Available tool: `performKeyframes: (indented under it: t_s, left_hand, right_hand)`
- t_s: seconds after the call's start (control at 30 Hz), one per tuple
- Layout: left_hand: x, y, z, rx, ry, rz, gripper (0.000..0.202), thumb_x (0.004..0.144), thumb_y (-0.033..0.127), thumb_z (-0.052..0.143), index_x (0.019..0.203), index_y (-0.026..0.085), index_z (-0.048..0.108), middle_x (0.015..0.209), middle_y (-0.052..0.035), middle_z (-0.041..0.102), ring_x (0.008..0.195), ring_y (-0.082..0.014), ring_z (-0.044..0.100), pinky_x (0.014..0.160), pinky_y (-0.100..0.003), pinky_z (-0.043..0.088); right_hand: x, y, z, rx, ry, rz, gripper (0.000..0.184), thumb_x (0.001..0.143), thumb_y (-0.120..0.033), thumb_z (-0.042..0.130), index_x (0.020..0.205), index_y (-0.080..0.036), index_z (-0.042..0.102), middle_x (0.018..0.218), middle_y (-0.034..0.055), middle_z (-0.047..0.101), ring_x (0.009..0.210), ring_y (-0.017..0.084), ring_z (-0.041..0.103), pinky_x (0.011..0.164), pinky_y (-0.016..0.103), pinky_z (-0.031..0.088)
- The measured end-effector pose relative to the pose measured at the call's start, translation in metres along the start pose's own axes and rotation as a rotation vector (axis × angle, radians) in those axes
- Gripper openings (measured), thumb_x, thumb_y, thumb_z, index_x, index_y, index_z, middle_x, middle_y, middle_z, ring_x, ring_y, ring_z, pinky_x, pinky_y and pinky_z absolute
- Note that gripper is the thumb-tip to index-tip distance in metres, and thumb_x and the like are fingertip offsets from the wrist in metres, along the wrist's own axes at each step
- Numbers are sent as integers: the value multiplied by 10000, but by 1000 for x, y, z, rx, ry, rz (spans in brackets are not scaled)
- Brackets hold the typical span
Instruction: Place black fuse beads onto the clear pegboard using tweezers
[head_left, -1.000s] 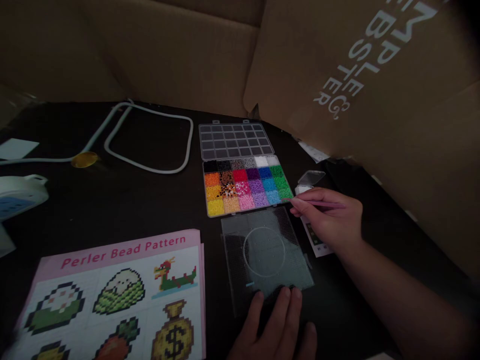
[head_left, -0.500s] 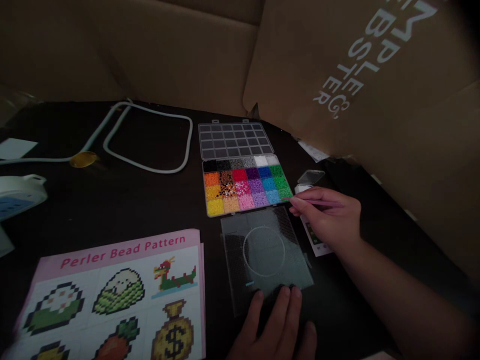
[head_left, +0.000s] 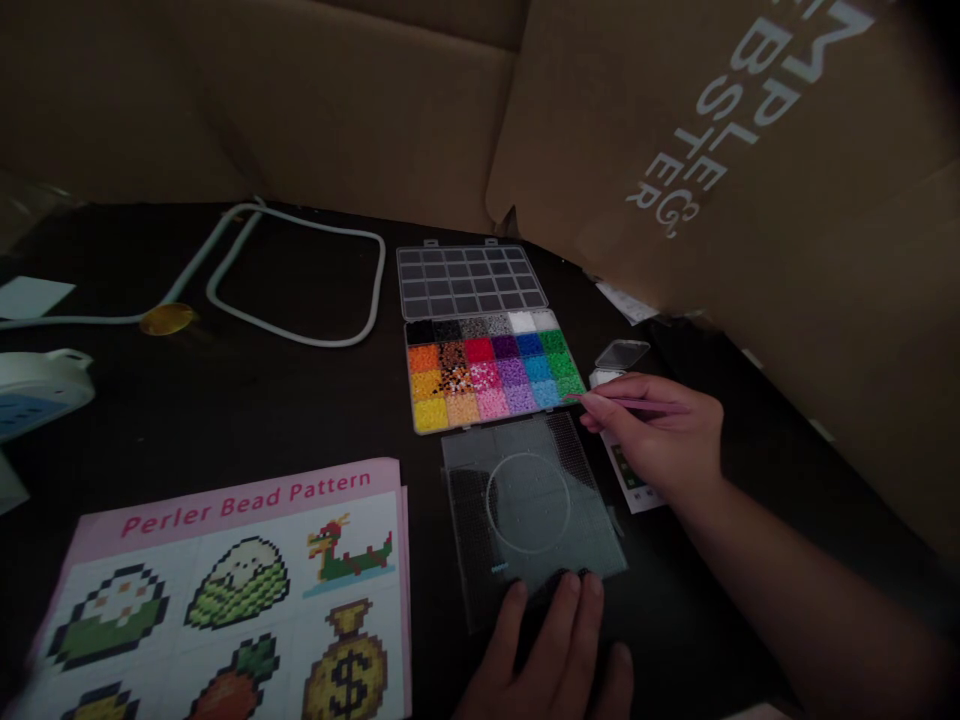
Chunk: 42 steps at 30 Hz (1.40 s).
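Note:
Pink tweezers point(head_left: 645, 405) are gripped in my right hand point(head_left: 675, 432), their tip over the green corner of the bead box point(head_left: 412, 405). That box lies open, its compartments filled with beads sorted by colour. My left hand point(head_left: 551, 650) rests with fingers spread on the near edge of a clear pegboard point(head_left: 529, 500). A short row of light blue beads point(head_left: 499, 568) sits on the board near its lower left. Whether the tweezers' tip holds a bead is too small to tell.
A Perler bead pattern sheet point(head_left: 247, 505) lies at the left. A small open-lidded case point(head_left: 622, 352) and a card point(head_left: 630, 470) are beside my right hand. A white cable point(head_left: 300, 340) loops at the back left. Cardboard point(head_left: 375, 110) walls the table's far side.

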<state>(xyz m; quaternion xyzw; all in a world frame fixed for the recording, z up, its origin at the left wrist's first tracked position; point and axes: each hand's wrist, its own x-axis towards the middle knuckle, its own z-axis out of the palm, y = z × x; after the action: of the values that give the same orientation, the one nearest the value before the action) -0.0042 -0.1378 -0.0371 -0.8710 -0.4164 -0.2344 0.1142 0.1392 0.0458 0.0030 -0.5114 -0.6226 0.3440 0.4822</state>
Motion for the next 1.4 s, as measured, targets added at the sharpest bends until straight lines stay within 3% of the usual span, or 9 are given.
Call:
performKeyframes:
  t_s: [0.3,1.4]
  left_hand:
    - [2,-1,0,-5,16,0,216,974,345,522,1147,266,624,1184,-42,702,1209,-217,553,1191,-536,97]
    - [0,-1,2,-13,24,19,224,969,336,530,1155,264,632,1187,-66,700,1199,-229,567,1182,-565,94]
  right_hand:
    - [4,-4,0,91,28,119,124,684,-275,850,731,-221,749,621,18,729,528,171,707,496,256,615]
    - [2,0,1,48,34,109,146,672,-292,861,729,-221,747,620,14,728,541,177,715,518,256,618]
